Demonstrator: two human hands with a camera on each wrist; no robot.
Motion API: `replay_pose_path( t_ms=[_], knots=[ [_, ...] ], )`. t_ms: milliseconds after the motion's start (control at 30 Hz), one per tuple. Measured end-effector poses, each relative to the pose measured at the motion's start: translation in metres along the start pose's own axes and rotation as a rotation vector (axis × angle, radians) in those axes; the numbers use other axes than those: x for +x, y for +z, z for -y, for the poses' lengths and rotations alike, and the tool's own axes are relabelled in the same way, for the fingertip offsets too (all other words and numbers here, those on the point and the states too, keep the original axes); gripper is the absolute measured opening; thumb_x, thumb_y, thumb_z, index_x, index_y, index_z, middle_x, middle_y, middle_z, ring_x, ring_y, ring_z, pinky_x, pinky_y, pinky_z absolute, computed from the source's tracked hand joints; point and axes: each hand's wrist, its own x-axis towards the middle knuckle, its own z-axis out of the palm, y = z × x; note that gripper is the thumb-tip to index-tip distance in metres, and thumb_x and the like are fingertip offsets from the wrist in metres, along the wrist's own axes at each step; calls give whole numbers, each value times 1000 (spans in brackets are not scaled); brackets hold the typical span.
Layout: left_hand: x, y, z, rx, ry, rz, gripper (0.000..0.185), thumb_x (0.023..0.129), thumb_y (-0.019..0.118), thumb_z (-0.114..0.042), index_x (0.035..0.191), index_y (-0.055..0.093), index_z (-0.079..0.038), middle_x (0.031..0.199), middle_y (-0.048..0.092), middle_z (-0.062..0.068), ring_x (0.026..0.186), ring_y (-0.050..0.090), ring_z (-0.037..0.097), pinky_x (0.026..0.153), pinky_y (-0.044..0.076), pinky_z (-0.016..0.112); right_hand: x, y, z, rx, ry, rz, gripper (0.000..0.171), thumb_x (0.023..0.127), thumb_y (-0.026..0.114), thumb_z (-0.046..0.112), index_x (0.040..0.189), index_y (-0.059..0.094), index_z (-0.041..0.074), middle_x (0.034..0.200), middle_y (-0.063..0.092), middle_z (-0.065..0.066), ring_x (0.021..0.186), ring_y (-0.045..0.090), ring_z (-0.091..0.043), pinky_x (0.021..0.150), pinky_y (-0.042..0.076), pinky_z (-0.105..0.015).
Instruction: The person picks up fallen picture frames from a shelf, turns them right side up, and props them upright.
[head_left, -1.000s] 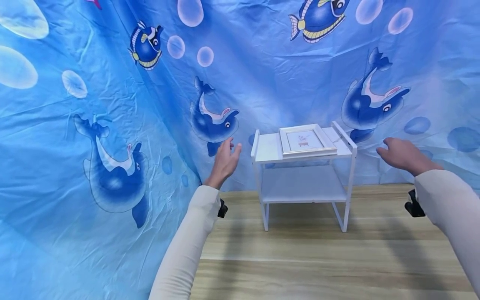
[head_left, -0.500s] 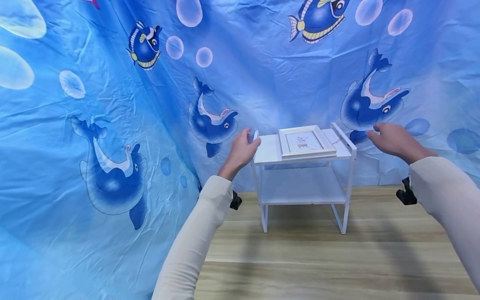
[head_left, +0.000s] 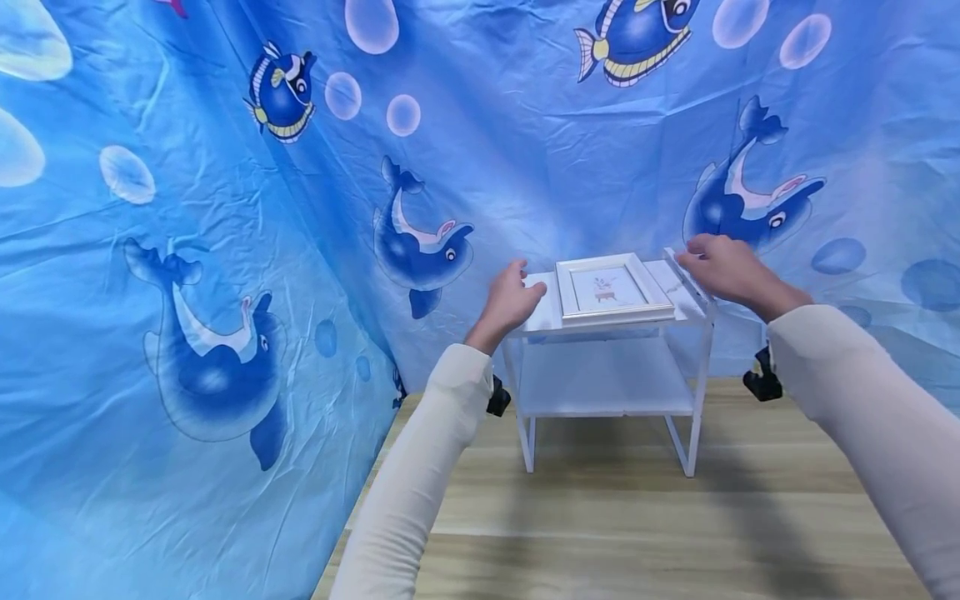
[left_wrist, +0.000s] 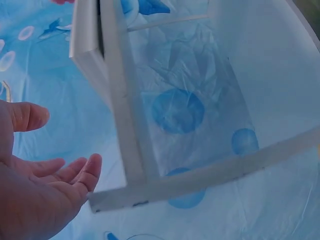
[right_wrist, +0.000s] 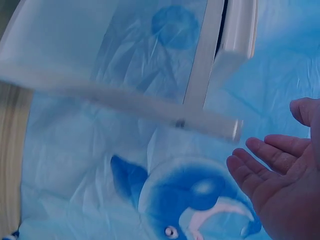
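A: What does the head view give you that the wrist views don't?

B: The whole layout. A white shelf rack (head_left: 607, 350) stands on the wooden table (head_left: 637, 517), and a picture frame (head_left: 609, 288) lies flat on its top shelf. The left hand (head_left: 512, 300) is at the rack's left edge and the right hand (head_left: 726, 268) at its right rail; whether either touches the rack, I cannot tell.

A: And the wrist views?

B: They show the palms from close by. In the left wrist view the left hand (left_wrist: 35, 190) has its grip wide open, fingers straight, holding nothing, just beside a corner of the rack (left_wrist: 125, 125), with the frame's edge (left_wrist: 90, 50) seen from below. In the right wrist view the right hand (right_wrist: 280, 180) is likewise spread, its grip around nothing, near the rack's rail (right_wrist: 150, 105).

A: Which way does the frame lie?

B: Face up, its long axis running near to far, its picture upright toward the person. It sits right of centre on the shelf, between the two hands.

A: The surroundings?

B: A wrinkled blue curtain (head_left: 187, 250) printed with dolphins, fish and bubbles hangs behind and to the left, reaching the table.
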Motion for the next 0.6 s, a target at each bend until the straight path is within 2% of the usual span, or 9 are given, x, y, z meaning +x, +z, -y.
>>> replay_pose_path(
  t_ms=[200,533,600],
  knots=[
    [10,10,-1,-10,-30,73,64,100,53,-27,156,28,-9,154,41,14,138,44,31,108,42,46,18,13,9,25,-6,30,71,105,34,45,149,27,-10,148,33,-37,128,39,-55,102,37,-69],
    [19,24,-9,-11,-54,134,64,101,52,-27,156,26,-9,155,40,14,141,41,30,110,40,46,38,26,13,-2,4,57,62,106,39,33,142,37,-17,140,41,-40,125,43,-54,102,39,-66],
    [19,27,-8,-21,-47,144,64,101,52,-26,156,26,-8,154,41,15,136,45,30,107,43,45,41,30,15,3,17,76,60,106,40,32,141,38,-16,138,42,-39,122,46,-52,101,41,-64]
  ],
)
